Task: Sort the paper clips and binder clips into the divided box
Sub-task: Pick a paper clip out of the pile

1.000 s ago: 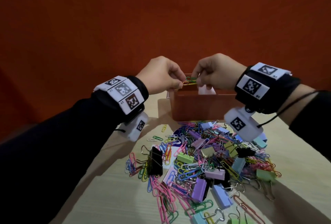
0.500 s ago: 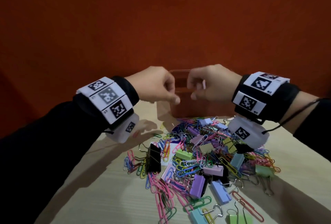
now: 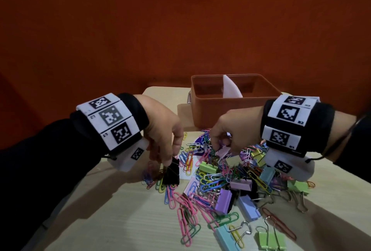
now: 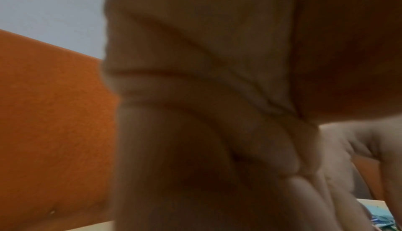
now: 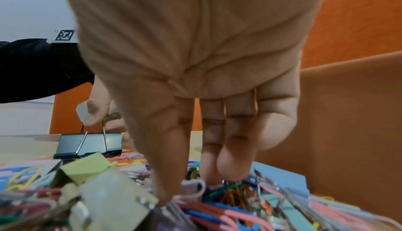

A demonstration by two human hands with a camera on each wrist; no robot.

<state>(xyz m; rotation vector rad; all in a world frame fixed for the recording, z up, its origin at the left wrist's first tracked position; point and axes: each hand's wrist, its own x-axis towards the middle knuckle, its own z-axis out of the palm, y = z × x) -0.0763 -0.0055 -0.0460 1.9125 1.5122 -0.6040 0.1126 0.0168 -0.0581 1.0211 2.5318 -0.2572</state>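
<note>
While your left hand reaches down at the left edge of the pile, its fingers pinch the wire handle of a black binder clip. You can see this best from the right wrist view, where the black clip hangs from its silver wires and its bottom sits low on the wooden table. The left wrist view is too blurry to show the grip.

Your right hand points down into the far side of the pile. Its fingertips are close together and touch a small pale purple binder clip and some paper clips. You cannot tell if they hold anything tight.

Lots of bright things lie all mixed up around your hands. Pink, blue, green and yellow paper clips are tangled with bigger clips. A purple binder clip lies near the middle, a light blue one just beside it, and a green one near you. A light green clip sits between your two hands.

Behind the pile stands the orange divided box. A white wall splits it into two parts. The pile lies between you and the box.
</note>
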